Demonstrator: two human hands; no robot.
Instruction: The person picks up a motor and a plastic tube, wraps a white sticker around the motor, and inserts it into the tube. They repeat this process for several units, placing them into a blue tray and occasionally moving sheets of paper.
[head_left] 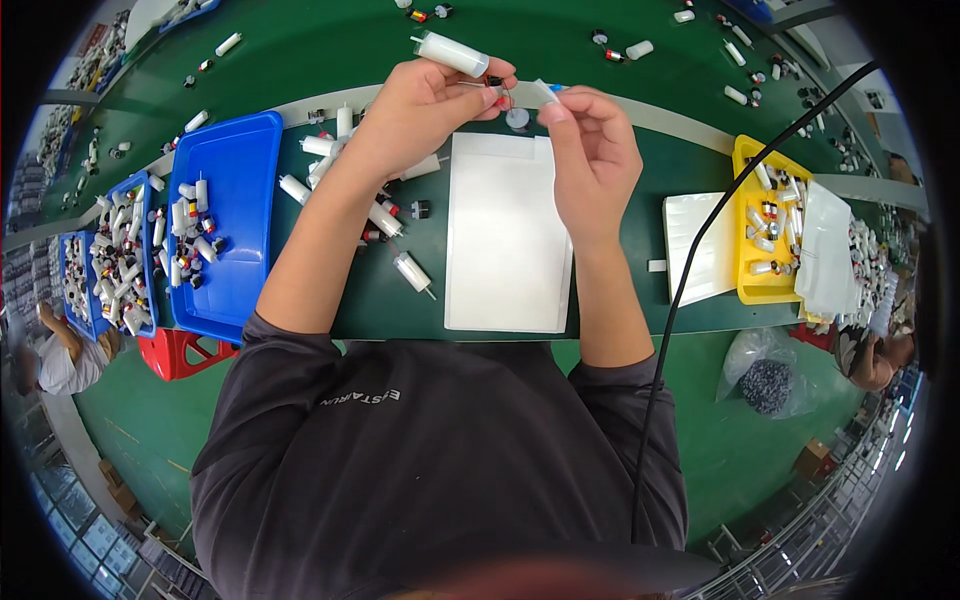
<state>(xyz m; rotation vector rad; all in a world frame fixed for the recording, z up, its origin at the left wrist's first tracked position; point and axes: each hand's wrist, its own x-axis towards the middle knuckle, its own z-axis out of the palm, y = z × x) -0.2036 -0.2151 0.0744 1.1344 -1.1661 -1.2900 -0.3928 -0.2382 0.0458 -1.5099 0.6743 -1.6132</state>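
Observation:
Over the far edge of a white rectangular pad [508, 235], my left hand [425, 112] is closed on a white cylinder with a clear end and a thin tip [452, 54]. Small dark and red wired parts [496, 86] show at its fingertips, with a pale round disc [517, 119] just beneath. Close by on the right, my right hand [600, 150] pinches a small white strip [546, 92]; a bit of blue shows beside its fingertips. The fingers partly hide both the wired parts and the strip.
Several white cylinders [410, 270] lie under and beside my left forearm. Blue trays [235, 270] of parts stand left. A yellow tray [752, 285] and white sheets [695, 240] sit right. A black cable [715, 215] crosses the right side. Other people work at both sides.

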